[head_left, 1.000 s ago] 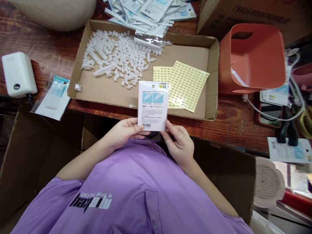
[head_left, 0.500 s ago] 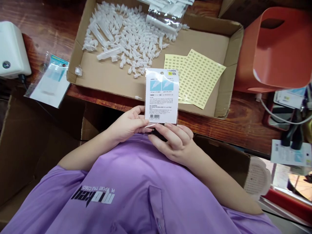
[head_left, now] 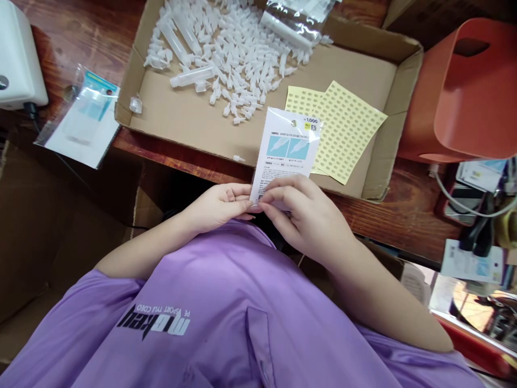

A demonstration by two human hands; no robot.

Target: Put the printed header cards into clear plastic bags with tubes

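A printed card packet (head_left: pixel 288 143) in a clear sleeve is held upright, just in front of the cardboard tray. Its printed side, with two blue pictures, faces me. My left hand (head_left: pixel 224 207) pinches the packet's lower left corner between thumb and fingers. My right hand (head_left: pixel 309 215) lies over the packet's lower part, its fingertips pressed together at the bottom edge near my left thumb. Those fingers cover the lower print. Behind the packet are yellow sticker sheets (head_left: pixel 353 129) with rows of small oval labels, lying in the tray.
The cardboard tray (head_left: pixel 181 129) holds a heap of small translucent nozzle tips (head_left: pixel 250 59), a few tubes and clear bags (head_left: pixel 299 21). Another packet (head_left: pixel 84 121) lies left of it, beside a white device (head_left: pixel 20 59). At right are an orange bin (head_left: pixel 420 108), a cable and black-handled tools (head_left: pixel 480 226).
My right hand has risen from below the packet to over its lower part, fingertips at the bottom edge. The packet has tilted slightly clockwise. The whole view has shifted a little.
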